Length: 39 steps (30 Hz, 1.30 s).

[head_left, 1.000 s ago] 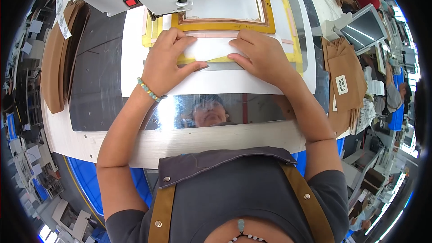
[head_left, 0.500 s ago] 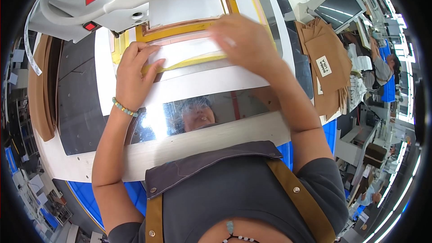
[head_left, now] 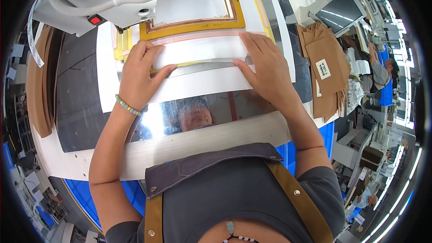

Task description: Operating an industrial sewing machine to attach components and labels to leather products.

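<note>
Between brown stacks [head_left: 40, 85] [head_left: 332, 103], before a white machine [head_left: 74, 11], both hands [head_left: 141, 69] [head_left: 269, 69] touch a white sheet [head_left: 202, 50]; whether gripping, I cannot tell.

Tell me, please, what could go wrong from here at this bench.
The white strip might end up crooked if the left grip and right grip, one near each end, press unevenly. The yellow frame lies just beyond them, so a forward slip could perhaps knock it. On the right, the brown stack is loosely fanned and might slide if bumped.
</note>
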Available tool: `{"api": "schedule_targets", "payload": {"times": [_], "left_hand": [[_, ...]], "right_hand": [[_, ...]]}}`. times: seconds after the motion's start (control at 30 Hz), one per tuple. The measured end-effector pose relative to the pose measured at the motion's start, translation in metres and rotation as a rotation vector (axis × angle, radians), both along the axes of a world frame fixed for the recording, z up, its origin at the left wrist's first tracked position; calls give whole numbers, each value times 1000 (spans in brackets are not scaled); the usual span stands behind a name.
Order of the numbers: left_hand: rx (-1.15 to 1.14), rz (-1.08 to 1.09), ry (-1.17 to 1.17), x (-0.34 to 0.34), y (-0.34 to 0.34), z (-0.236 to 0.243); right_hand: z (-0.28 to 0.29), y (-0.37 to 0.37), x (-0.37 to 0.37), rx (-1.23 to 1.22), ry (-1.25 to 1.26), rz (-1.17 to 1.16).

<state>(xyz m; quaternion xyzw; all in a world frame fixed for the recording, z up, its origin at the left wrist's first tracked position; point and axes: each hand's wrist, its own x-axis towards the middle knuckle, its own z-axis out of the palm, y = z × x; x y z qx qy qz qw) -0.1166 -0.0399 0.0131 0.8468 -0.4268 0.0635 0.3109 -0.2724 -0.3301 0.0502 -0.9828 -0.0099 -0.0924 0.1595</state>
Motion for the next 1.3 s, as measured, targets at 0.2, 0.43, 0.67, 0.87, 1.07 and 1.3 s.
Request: {"api": "schedule_targets", "payload": {"times": [0.2,0.43,0.67,0.87,1.07,1.3], "left_hand": [[-50,-1,62,2,0,-8],[-94,21,115,7,-1,-7],[-134,30,227,9,-2,-4],[-154,33,46,9,-2,-3],[-159,30,136,8,0,-2],[-192,40,126,10,3,-1]], "right_hand": [[-3,-6,19,-165,-167,26],[11,19,51,-14,-206,190],[-35,56,99,278,-212,477],[-46,56,96,318,-202,408],[-43,56,98,327,-284,405],[-12,26,106,592,-70,242]]}}
